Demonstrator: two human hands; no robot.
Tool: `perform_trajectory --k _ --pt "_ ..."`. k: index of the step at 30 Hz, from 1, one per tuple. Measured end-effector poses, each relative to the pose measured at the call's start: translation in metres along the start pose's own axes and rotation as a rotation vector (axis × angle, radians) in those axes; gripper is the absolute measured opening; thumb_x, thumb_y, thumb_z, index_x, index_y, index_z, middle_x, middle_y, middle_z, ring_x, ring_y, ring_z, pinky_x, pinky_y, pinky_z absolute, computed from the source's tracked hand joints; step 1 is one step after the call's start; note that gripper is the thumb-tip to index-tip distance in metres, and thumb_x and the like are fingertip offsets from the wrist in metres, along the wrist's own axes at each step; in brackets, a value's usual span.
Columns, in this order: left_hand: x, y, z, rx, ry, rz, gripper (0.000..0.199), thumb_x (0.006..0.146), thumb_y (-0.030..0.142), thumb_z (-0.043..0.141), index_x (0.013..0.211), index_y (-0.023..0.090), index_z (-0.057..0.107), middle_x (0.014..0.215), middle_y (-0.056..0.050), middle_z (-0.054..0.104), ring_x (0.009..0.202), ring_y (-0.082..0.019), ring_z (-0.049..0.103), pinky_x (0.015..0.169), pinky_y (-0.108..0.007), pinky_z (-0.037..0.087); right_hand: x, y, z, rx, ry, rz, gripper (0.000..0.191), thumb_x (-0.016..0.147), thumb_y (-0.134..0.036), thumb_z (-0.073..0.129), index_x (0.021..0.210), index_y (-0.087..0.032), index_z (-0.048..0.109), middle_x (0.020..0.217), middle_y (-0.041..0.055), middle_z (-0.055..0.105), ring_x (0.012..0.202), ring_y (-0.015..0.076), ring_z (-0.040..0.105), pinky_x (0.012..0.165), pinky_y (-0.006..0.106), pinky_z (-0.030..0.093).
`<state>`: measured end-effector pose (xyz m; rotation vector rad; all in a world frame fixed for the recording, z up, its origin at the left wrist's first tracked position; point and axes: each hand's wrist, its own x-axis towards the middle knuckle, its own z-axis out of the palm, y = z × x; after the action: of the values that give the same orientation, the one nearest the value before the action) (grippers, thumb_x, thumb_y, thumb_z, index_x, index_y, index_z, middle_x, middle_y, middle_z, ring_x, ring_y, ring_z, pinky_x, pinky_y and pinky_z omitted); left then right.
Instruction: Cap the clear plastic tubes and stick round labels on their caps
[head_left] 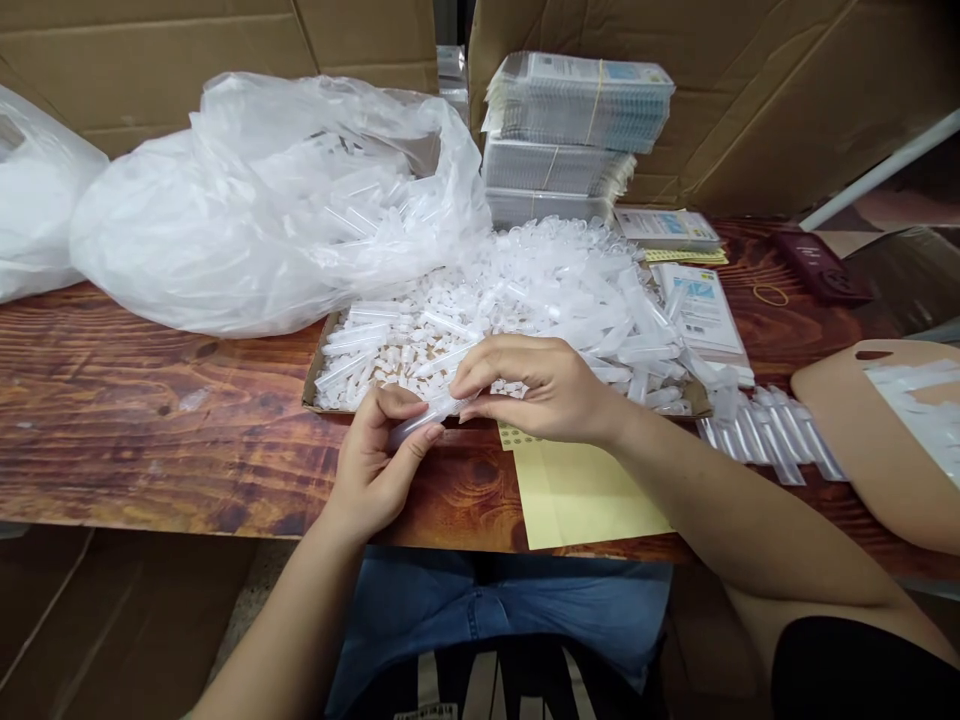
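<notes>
Between my two hands is a clear plastic tube (pixel 413 424), tilted up to the right above the table's front part. My left hand (pixel 379 455) pinches its lower end with thumb and fingers. At the upper end, my right hand (pixel 536 385) has its fingertips closed on the tube; any small part under them is hidden. Just behind the hands lies a shallow cardboard tray (pixel 311 385) heaped with clear tubes (pixel 356 340) and small white plastic pieces (pixel 397 358). Under my right forearm a yellow sheet (pixel 577 495) with small round stickers rests on the table.
A large plastic bag (pixel 225 220) of tubes stands behind the tray at left. Banded stacks of clear packs (pixel 577 110) rise at the back. Finished-looking tubes (pixel 776 435) lie in a row at right, beside a tan board (pixel 840 420). A rubber band (pixel 770 295) lies farther back.
</notes>
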<state>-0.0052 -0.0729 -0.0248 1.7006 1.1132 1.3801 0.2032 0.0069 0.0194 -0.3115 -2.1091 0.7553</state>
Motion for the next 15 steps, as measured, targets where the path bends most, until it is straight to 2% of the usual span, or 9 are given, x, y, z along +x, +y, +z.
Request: perform_trajectory --k 6,8,10,11,13,15 --pt "0.000 0.004 -0.002 -0.003 -0.067 0.038 0.013 0.094 0.021 0.062 0.102 0.025 0.052 0.091 -0.002 0.055 0.083 -0.016 0.054 0.074 -0.029 0.045 -0.004 -0.007 0.002 0.049 -0.039 0.172 0.008 0.091 -0.029 0.069 0.088 -0.022 0.069 0.091 0.0016 0.073 0.087 0.0131 0.067 0.080 0.028 0.053" --pt "0.000 0.004 -0.002 -0.005 -0.092 0.048 0.013 0.094 0.019 0.061 0.101 0.025 0.052 0.090 -0.002 0.054 0.082 -0.016 0.053 0.073 -0.029 0.045 -0.004 -0.008 0.006 0.039 -0.071 0.304 0.024 0.093 -0.036 0.065 0.076 -0.020 0.065 0.076 -0.0003 0.068 0.075 0.0119 0.062 0.072 0.027 0.049" --pt "-0.001 0.005 -0.003 -0.006 -0.117 0.037 0.013 0.095 0.018 0.060 0.100 0.025 0.051 0.091 -0.002 0.054 0.083 -0.016 0.054 0.074 -0.029 0.045 -0.005 -0.009 0.008 0.010 -0.103 0.439 0.043 0.098 -0.044 0.055 0.062 -0.019 0.054 0.060 -0.0030 0.055 0.062 0.0101 0.052 0.063 0.025 0.043" --pt "-0.001 0.005 -0.004 -0.006 -0.125 0.027 0.013 0.095 0.018 0.060 0.100 0.025 0.051 0.092 -0.002 0.054 0.084 -0.015 0.054 0.076 -0.030 0.044 -0.005 -0.011 0.008 -0.004 -0.102 0.471 0.046 0.099 -0.046 0.052 0.061 -0.019 0.051 0.058 -0.0038 0.050 0.059 0.0098 0.049 0.061 0.025 0.040" --pt "-0.002 0.005 -0.004 -0.012 -0.132 0.011 0.013 0.095 0.017 0.059 0.101 0.025 0.051 0.094 -0.002 0.054 0.085 -0.015 0.053 0.078 -0.029 0.044 -0.004 -0.014 0.006 -0.009 -0.090 0.446 0.035 0.095 -0.046 0.057 0.073 -0.019 0.054 0.068 -0.0027 0.054 0.063 0.0099 0.049 0.062 0.025 0.040" --pt "-0.003 0.005 -0.003 -0.021 -0.140 0.007 0.014 0.095 0.016 0.059 0.102 0.026 0.050 0.094 -0.001 0.053 0.085 -0.014 0.053 0.078 -0.028 0.044 -0.004 -0.017 0.005 0.001 -0.113 0.357 0.019 0.092 -0.038 0.062 0.089 -0.019 0.056 0.084 0.0000 0.059 0.070 0.0104 0.052 0.065 0.025 0.042"
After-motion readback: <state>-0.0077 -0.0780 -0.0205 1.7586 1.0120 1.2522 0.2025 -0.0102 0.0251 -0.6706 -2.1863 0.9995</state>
